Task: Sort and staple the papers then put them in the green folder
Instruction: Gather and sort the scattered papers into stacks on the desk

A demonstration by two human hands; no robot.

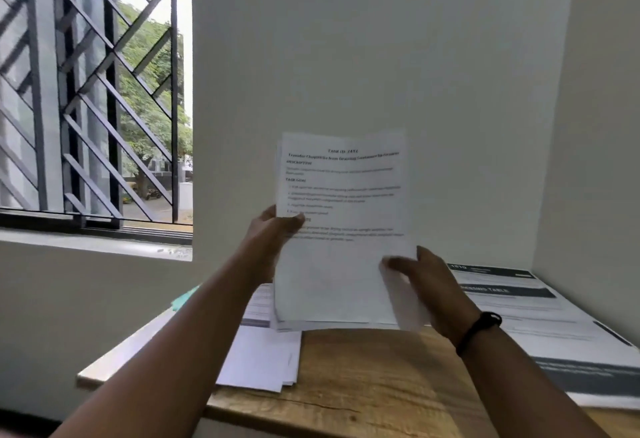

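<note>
I hold a small bundle of printed white papers [341, 195] upright above the wooden table [374, 378]. My left hand [273, 240] grips the bundle's left edge, thumb on the front sheet. My right hand [426, 281] pinches the lower right corner, where a sheet bends outward. A sliver of green, probably the folder [185, 297], peeks out behind my left forearm at the table's left side. No stapler is in view.
A loose pile of white sheets [263, 358] lies on the table under my left arm. Larger printed sheets with dark bands [540, 316] cover the table's right side. White walls stand behind and to the right, and a barred window [93, 91] is at left.
</note>
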